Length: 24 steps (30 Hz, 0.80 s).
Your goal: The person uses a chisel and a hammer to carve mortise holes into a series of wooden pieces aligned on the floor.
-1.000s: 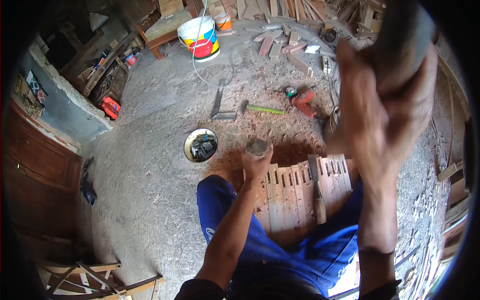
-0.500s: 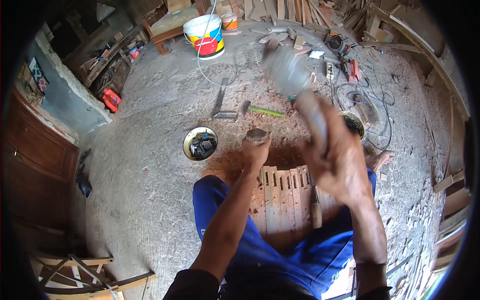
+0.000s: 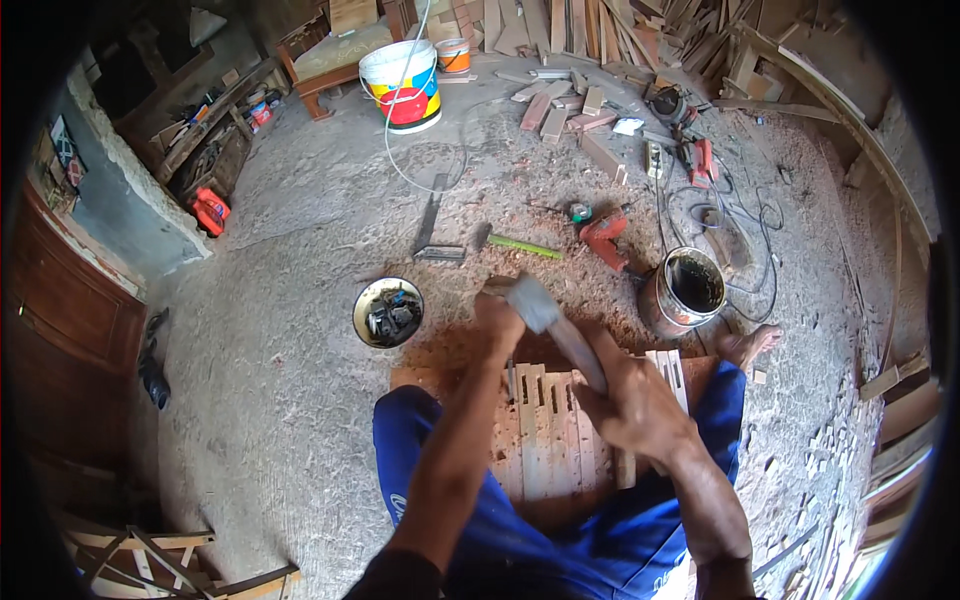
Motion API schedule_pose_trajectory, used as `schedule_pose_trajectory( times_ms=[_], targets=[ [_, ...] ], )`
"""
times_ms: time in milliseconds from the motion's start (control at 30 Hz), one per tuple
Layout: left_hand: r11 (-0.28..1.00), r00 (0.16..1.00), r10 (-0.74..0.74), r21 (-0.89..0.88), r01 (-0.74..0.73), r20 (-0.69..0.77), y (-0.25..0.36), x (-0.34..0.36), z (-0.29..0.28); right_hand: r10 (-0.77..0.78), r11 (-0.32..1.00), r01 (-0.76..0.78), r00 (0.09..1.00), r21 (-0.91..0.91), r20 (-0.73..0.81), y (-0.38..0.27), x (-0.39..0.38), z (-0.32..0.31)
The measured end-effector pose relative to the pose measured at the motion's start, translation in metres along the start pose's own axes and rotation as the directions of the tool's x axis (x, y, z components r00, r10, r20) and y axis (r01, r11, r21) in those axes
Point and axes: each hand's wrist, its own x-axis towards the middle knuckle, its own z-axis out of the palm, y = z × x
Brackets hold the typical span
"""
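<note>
In my right hand (image 3: 642,405) is a hammer (image 3: 538,306) with a grey metal head, now lowered over the top of my left hand (image 3: 498,322). My left hand grips an upright chisel (image 3: 511,381); its top is largely hidden by the hammer head, and its blade shows over slotted wooden strips (image 3: 538,440) between my legs. A second chisel's wooden handle (image 3: 626,467) lies on the strips, partly under my right hand. Around me are a bowl of small dark parts (image 3: 388,322), a metal tin (image 3: 665,303) and a green-handled hammer (image 3: 525,246).
A metal square (image 3: 440,253), a red power tool (image 3: 605,240) and tangled cords lie ahead. Farther back are a colourful bucket (image 3: 400,90), an orange tub (image 3: 454,58) and wood offcuts (image 3: 555,120). A wooden door (image 3: 70,320) is at the left; my bare foot (image 3: 752,345) at the right.
My right hand has swung the hammer down and leftward from high at upper right to the top of my left hand. My left hand has moved slightly, still gripping the chisel.
</note>
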Motion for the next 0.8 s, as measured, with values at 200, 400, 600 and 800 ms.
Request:
schedule_pose_trajectory(
  times_ms=[200, 400, 600, 800],
  targets=[
    [0.992, 0.969, 0.121, 0.053, -0.112, -0.213, 0.018, -0.031, 0.029, 0.009, 0.970, -0.023, 0.998, -0.242, -0.060, 0.035, 0.049, 0.000],
    [0.912, 0.977, 0.144, 0.404, -0.068, -0.160, 0.035, -0.003, 0.017, 0.242, 0.947, -0.202, 0.960, 0.250, -0.142, 0.054, 0.000, 0.037],
    [0.943, 0.942, -0.262, 0.150, 0.296, -0.209, -0.053, 0.039, 0.028, 0.551, 0.766, -0.498, 0.834, 0.406, -0.018, 0.083, -0.049, 0.088],
    [0.873, 0.897, -0.378, 0.234, 0.428, -0.228, -0.084, 0.054, 0.008, 0.624, 0.526, -0.582, 0.760, 0.619, 0.184, 0.086, -0.116, 0.144]
  ],
)
